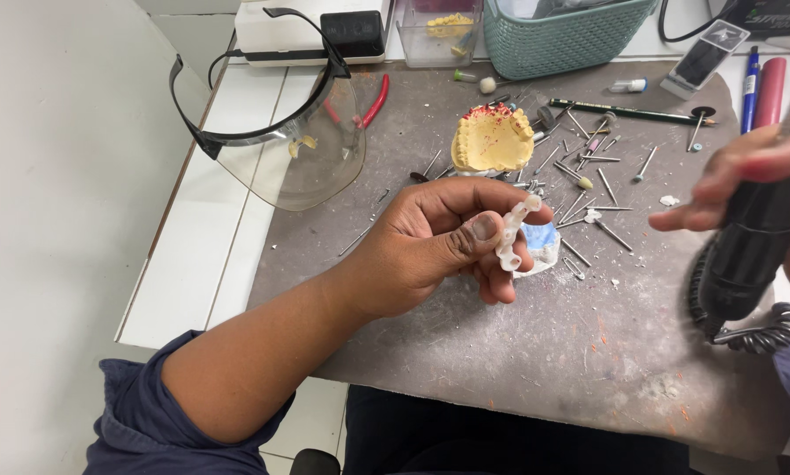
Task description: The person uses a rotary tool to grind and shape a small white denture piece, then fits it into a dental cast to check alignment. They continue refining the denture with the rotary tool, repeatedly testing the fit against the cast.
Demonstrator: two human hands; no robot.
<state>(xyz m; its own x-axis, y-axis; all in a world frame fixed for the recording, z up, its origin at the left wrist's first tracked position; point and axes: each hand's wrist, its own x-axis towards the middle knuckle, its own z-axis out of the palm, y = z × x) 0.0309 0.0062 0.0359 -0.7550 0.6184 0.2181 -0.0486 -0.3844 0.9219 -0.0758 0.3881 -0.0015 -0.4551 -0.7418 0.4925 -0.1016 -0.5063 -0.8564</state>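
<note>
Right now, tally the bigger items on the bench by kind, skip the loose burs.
Clear face shield: 1
Yellow dental cast: 1
White tooth bridge in left hand: 1
Black handpiece in right hand: 1
Teal basket: 1
Red-handled pliers: 1
Green pencil: 1
Total: 7
</note>
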